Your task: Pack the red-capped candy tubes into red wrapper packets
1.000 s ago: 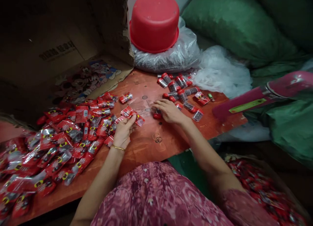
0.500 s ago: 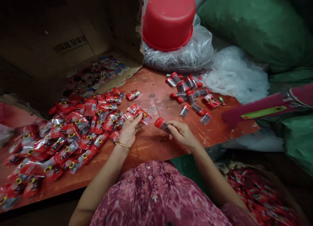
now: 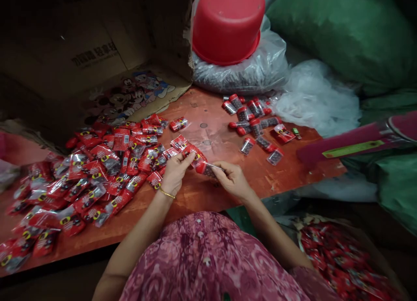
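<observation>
My left hand point(image 3: 177, 173) pinches a red printed plastic packet point(image 3: 197, 155) between thumb and fingers. In my right hand point(image 3: 232, 179) is a small clear bottle point(image 3: 208, 170) with a red cap and dark contents, tilted with its cap toward the packet. The cap end meets the packet's near edge; whether it is inside the opening I cannot tell. Left of my hands lies a heap of filled red packets point(image 3: 94, 175). Several more red-capped bottles point(image 3: 256, 126) are scattered on the table beyond my right hand.
A large cardboard box point(image 3: 137, 36) stands open at the back left. On a stuffed clear plastic bag point(image 3: 273, 66) rests an upturned red basin point(image 3: 228, 23). A magenta tube point(image 3: 345, 147) juts in from the right. Below the table point(image 3: 208, 196), red packets point(image 3: 352, 257) fill a sack.
My right hand has moved left, bringing the bottle's red cap up to the packet in my left hand. The packet has tilted slightly downward. The view has shifted slightly.
</observation>
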